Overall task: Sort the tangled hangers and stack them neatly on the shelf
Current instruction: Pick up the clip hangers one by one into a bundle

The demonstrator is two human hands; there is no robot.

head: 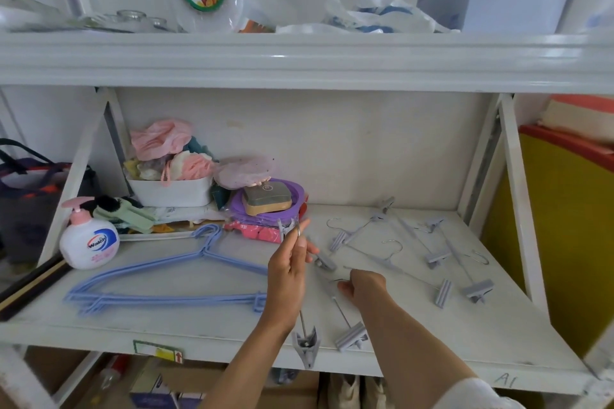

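Two forearms are seen closest to the lens, reaching over the front edge of the white shelf (415,347) on which the hangers are being sorted. A grey clip hanger (306,340) is pinched by the left hand (288,271) and held upright, so that one clip shows above the fingertips and the other hangs down past the shelf edge. The right hand (363,285) is curled round the thin hook of a second clip hanger (350,330), which lies flat on the shelf just right of the left hand. Further clip hangers (442,259) are scattered, some crossed over one another, well to the right of that hand, while a neat stack of blue hangers (166,279) is laid flat to its left, near a soap bottle (89,239). The separating step appears to be in hand, and much of the sorting seems left to do. It would best be done by lifting the held hanger straight up until its lower clip is free of the neighbouring rod, since clips and hooks are likely to snag. The two should then be laid parallel, hooks turned the same way, beside the blue stack, before the crossed ones are drawn out singly.
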